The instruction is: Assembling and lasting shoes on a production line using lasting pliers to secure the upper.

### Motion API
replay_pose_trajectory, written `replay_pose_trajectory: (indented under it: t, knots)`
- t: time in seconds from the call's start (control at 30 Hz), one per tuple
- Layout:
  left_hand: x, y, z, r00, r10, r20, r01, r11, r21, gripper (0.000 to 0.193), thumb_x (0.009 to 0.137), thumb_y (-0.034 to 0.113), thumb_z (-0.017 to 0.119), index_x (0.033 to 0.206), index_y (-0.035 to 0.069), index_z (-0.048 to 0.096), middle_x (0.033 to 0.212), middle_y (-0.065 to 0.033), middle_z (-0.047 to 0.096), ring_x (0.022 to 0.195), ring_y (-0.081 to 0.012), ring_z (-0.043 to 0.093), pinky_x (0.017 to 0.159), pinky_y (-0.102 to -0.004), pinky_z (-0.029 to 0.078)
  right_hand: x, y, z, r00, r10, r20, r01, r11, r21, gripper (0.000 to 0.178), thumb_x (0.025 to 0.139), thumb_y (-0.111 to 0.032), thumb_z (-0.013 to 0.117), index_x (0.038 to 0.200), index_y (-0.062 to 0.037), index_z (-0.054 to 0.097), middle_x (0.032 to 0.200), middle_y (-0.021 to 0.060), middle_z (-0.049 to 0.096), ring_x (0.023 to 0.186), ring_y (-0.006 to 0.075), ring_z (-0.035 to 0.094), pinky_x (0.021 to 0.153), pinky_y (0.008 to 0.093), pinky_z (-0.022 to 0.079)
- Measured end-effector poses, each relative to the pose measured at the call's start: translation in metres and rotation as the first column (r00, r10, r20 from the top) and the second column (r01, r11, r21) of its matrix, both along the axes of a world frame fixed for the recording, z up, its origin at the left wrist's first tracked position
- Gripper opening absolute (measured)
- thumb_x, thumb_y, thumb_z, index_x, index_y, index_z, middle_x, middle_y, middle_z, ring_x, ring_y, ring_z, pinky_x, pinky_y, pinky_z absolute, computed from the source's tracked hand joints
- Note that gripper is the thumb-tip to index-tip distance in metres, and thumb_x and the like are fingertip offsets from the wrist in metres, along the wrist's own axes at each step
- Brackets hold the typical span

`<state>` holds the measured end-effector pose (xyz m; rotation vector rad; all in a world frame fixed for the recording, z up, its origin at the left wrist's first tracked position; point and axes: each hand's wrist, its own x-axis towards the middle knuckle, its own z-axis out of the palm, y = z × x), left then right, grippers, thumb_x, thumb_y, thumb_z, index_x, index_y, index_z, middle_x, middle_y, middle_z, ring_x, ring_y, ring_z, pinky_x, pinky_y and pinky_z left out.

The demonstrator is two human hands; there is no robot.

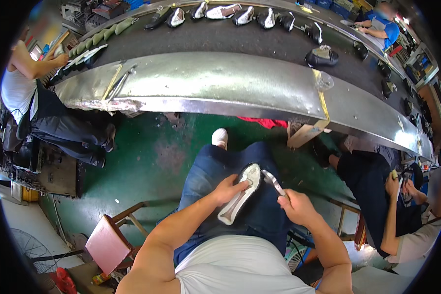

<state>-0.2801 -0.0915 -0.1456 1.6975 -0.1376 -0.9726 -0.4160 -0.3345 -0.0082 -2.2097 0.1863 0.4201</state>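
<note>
Over my lap, my left hand [228, 190] is closed around a shoe [226, 214] turned underside up. Its sole side is pale, with a white rim, a greyish-brown middle and a dark edge. The thumb presses on the underside near the middle. My right hand [299, 208] grips silver metal pincers [274, 183]. Their head points up and left, close beside the toe end of the shoe; whether it touches the edge cannot be made out. The pincers' handles are mostly hidden in my fist.
Ahead runs a metal-edged bench [206, 78] with a dark belt [210, 41], carrying several dark shoes with pale undersides [243, 16]. Co-workers sit at left [22, 93], right [392, 210] and far right [384, 28]. A pink-seated chair [108, 243] stands behind at left, near a fan [32, 250].
</note>
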Motion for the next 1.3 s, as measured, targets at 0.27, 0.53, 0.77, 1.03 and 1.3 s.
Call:
replay_pose_trajectory:
  t: [0.27,0.53,0.77,1.03,1.3]
  knots:
    - [0.116,0.052,0.151,0.968,0.247,-0.043,-0.246,0.900,-0.359,0.075,0.085,0.022,0.079,0.142,-0.009,0.041,0.127,-0.0169,0.061,0.113,-0.0218,0.061,0.100,-0.0352,0.048,0.175,-0.049,0.069,0.664,0.305,0.683,0.152,0.839,-0.523,0.041,0.089,-0.033,0.069,0.114,-0.0025,0.060,0.098,0.0146,0.065,0.092,0.0346,0.061,0.082,0.0458,0.045]
    - [0.317,-0.015,0.279,0.841,0.142,0.523,-0.148,0.988,-0.031,0.067,0.092,0.041,0.071,0.134,-0.008,0.052,0.114,-0.0146,0.068,0.100,-0.0179,0.066,0.087,-0.0325,0.054,0.388,-0.097,0.040,0.658,0.372,0.655,0.177,0.769,-0.615,0.034,0.087,-0.032,0.071,0.104,-0.0044,0.061,0.098,0.0118,0.062,0.098,0.0316,0.060,0.087,0.0428,0.045]
    - [0.475,-0.142,0.274,0.359,-0.396,0.846,-0.235,0.838,0.492,0.056,0.087,0.040,0.071,0.124,-0.001,0.059,0.105,-0.0149,0.072,0.087,-0.0256,0.069,0.081,-0.0384,0.054,0.411,-0.104,0.034,0.622,0.320,0.715,0.039,0.899,-0.436,0.035,0.083,-0.033,0.072,0.102,-0.0070,0.062,0.099,0.0107,0.062,0.098,0.0310,0.058,0.087,0.0429,0.046]
    - [0.513,-0.250,0.213,-0.251,-0.818,0.517,-0.216,0.569,0.794,0.065,0.089,0.055,0.063,0.130,0.006,0.054,0.127,-0.0105,0.058,0.123,-0.0277,0.051,0.106,-0.0465,0.034,0.417,-0.103,0.039,0.637,0.281,0.718,0.009,0.928,-0.371,0.038,0.078,-0.031,0.078,0.102,-0.0074,0.060,0.099,0.0100,0.062,0.096,0.0318,0.058,0.085,0.0436,0.044]
    - [0.590,-0.239,0.244,0.270,-0.353,0.896,-0.189,0.893,0.409,0.048,0.097,0.045,0.052,0.125,0.009,0.064,0.114,-0.0210,0.067,0.112,-0.0369,0.062,0.097,-0.0457,0.049,0.419,-0.103,0.042,0.703,0.241,0.670,0.017,0.935,-0.354,0.042,0.074,-0.028,0.081,0.104,-0.0060,0.061,0.099,0.0086,0.062,0.095,0.0313,0.058,0.084,0.0442,0.044]
